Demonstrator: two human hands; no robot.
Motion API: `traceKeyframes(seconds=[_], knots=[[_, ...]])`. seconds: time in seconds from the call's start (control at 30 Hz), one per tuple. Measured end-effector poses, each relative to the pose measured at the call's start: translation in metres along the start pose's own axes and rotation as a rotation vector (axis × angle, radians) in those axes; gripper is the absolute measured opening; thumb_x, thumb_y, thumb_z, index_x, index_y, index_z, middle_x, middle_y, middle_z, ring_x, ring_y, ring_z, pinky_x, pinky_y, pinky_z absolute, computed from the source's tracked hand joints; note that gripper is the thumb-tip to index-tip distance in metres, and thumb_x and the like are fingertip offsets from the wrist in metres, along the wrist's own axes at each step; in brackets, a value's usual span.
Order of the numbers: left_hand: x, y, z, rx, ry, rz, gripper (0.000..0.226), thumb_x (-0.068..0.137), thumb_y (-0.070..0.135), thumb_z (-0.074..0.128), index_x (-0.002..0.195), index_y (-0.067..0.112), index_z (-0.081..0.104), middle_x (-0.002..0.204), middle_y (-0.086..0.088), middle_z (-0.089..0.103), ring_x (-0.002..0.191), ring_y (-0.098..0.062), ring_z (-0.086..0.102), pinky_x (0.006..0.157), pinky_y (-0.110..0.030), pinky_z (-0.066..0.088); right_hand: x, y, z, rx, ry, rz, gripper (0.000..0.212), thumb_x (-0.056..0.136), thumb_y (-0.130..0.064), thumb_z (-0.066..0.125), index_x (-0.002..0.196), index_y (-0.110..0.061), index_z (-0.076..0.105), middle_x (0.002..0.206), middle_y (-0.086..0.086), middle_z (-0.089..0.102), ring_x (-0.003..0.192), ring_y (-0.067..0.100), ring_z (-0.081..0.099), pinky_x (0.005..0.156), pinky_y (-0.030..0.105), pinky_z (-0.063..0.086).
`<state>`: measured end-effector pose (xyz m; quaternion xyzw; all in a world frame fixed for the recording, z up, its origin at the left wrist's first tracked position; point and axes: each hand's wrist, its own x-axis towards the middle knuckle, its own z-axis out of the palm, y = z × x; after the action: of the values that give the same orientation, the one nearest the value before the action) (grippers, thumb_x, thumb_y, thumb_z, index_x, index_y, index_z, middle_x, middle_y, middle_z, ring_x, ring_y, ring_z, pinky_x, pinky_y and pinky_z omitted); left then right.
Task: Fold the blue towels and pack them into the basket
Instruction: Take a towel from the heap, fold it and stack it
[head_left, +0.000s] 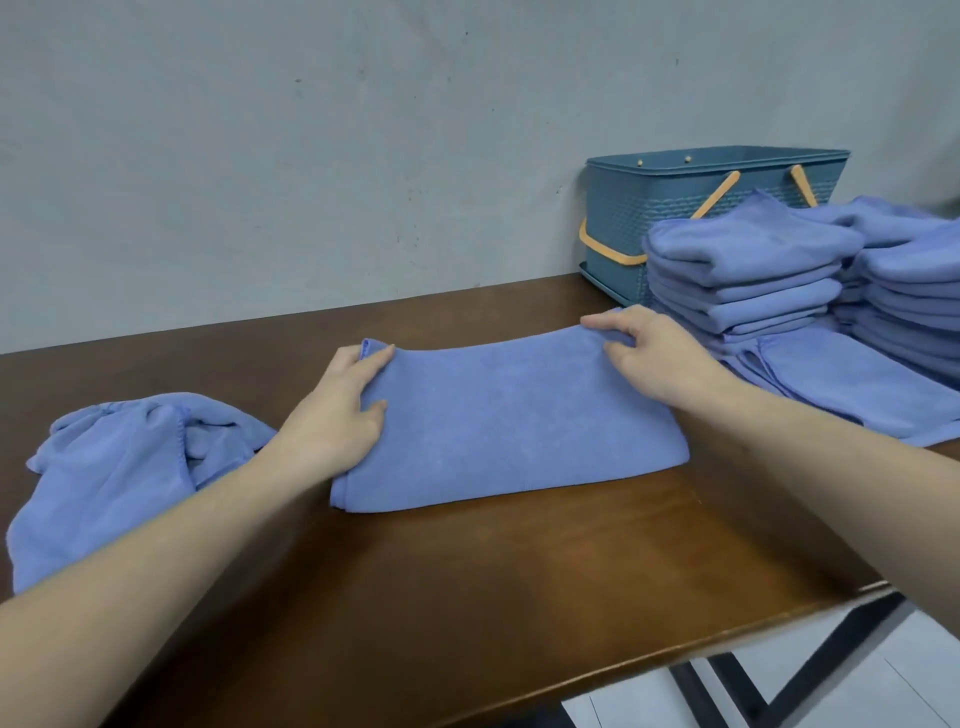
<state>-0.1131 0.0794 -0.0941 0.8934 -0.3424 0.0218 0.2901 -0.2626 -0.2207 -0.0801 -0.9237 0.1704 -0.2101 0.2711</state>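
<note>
A blue towel (509, 421), folded into a wide band, lies in the middle of the brown table (467, 597). My left hand (337, 415) grips its left end, thumb on top. My right hand (649, 358) pinches its far right corner, fingers curled over the edge. A teal basket (675, 208) with orange handles stands at the back right against the wall, partly hidden by stacked towels. Its inside cannot be seen.
Two stacks of folded blue towels (748, 275) (914, 296) stand at the right, with flat towels (857, 384) spread under them. A crumpled blue towel (114, 467) lies at the left. The table's front edge runs along the bottom right, with black legs and pale floor below.
</note>
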Motion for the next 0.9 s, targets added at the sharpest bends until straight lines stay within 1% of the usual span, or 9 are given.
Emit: traceKeyframes(seconds=[0.07,0.17,0.27,0.3,0.43,0.5,0.7,0.8,0.9], knots=[[0.004,-0.007,0.007,0.109,-0.04,-0.011,0.059,0.102,0.018,0.049,0.157,0.026,0.03,0.157,0.009,0.024,0.12,-0.025,0.052,0.088,-0.034,0.044,0.006,0.008,0.011,-0.081,-0.053,0.001,0.041,0.101,-0.008,0.048,0.139,-0.02,0.06,0.141,0.005,0.054,0.132,0.023,0.049,0.103,0.024,0.034],[0.003,-0.016,0.014,0.134,-0.037,-0.01,0.058,0.102,0.015,0.047,0.156,0.027,0.032,0.156,0.011,0.027,0.109,-0.02,0.053,0.079,-0.029,0.041,0.002,0.019,0.023,-0.16,-0.121,0.022,0.039,0.102,-0.015,0.048,0.137,-0.029,0.06,0.133,-0.004,0.054,0.122,0.019,0.054,0.1,0.03,0.043],[0.005,-0.019,0.011,-0.015,0.024,-0.025,0.057,0.1,0.009,0.052,0.154,0.022,0.038,0.154,0.009,0.033,0.111,-0.002,0.041,0.077,-0.002,0.031,0.0,0.022,0.024,-0.171,-0.101,0.018,0.04,0.102,-0.017,0.05,0.137,-0.032,0.06,0.124,-0.012,0.051,0.117,0.015,0.055,0.096,0.03,0.045],[0.007,-0.021,0.009,-0.043,0.049,-0.024,0.057,0.099,0.008,0.053,0.153,0.022,0.04,0.153,0.01,0.035,0.112,0.0,0.039,0.076,0.002,0.028,0.0,0.022,0.024,-0.172,-0.095,0.017,0.04,0.102,-0.017,0.051,0.137,-0.032,0.06,0.124,-0.013,0.051,0.117,0.014,0.055,0.095,0.03,0.044],[0.008,-0.024,0.01,0.082,-0.038,-0.023,0.056,0.101,0.016,0.052,0.154,0.024,0.038,0.156,0.012,0.031,0.125,-0.011,0.046,0.091,-0.017,0.033,0.004,0.02,0.021,-0.277,-0.154,0.045,0.038,0.103,-0.025,0.049,0.139,-0.035,0.056,0.138,-0.007,0.05,0.118,0.018,0.056,0.091,0.032,0.046],[0.007,-0.026,0.012,0.147,-0.098,-0.058,0.052,0.101,0.021,0.049,0.152,0.027,0.041,0.152,0.014,0.034,0.117,-0.015,0.053,0.091,-0.026,0.041,0.003,0.02,0.019,-0.366,-0.148,0.052,0.033,0.103,-0.033,0.047,0.134,-0.039,0.057,0.136,-0.01,0.05,0.112,0.02,0.058,0.089,0.038,0.05],[0.0,-0.031,0.007,0.24,-0.051,-0.11,0.037,0.096,0.038,0.053,0.133,0.036,0.055,0.12,0.015,0.035,0.085,-0.014,0.06,0.078,-0.034,0.052,-0.002,0.028,0.011,-0.328,-0.086,0.11,0.026,0.1,-0.042,0.05,0.124,-0.04,0.06,0.114,-0.012,0.052,0.097,0.011,0.059,0.084,0.041,0.054],[-0.004,-0.027,0.005,0.233,0.052,-0.031,0.02,0.092,0.034,0.062,0.111,0.031,0.055,0.105,0.012,0.033,0.07,-0.013,0.057,0.063,-0.033,0.048,-0.006,0.031,0.005,-0.255,-0.043,0.144,0.025,0.097,-0.04,0.057,0.121,-0.034,0.058,0.101,-0.01,0.055,0.087,0.009,0.057,0.079,0.04,0.053],[-0.007,-0.022,0.004,0.193,0.11,0.059,0.016,0.09,0.03,0.066,0.089,0.029,0.049,0.087,0.009,0.045,0.064,-0.011,0.052,0.058,-0.03,0.042,-0.016,0.033,-0.002,-0.177,-0.019,0.238,0.02,0.095,-0.045,0.062,0.105,-0.028,0.06,0.09,-0.007,0.06,0.081,0.01,0.059,0.068,0.032,0.048]])
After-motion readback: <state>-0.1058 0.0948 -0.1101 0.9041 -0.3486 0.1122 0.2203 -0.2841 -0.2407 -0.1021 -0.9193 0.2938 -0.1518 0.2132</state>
